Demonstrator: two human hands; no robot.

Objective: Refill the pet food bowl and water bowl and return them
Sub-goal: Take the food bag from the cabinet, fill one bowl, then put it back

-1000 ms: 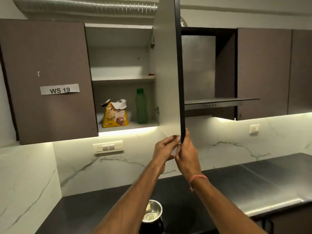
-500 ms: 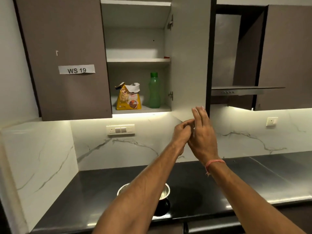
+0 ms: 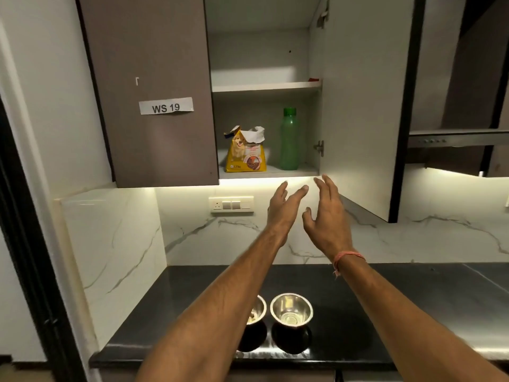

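Both hands, left and right, reach up with fingers spread and empty; best lift the yellow paper pet-food bag above them by its body, upright.

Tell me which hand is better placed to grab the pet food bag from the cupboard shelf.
Probably the left hand: open, it sits nearer the pet food bag. The right hand lies under the green bottle.

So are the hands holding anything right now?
No, nothing. The left hand and right hand are both open in the air below the cupboard shelf, touching nothing.
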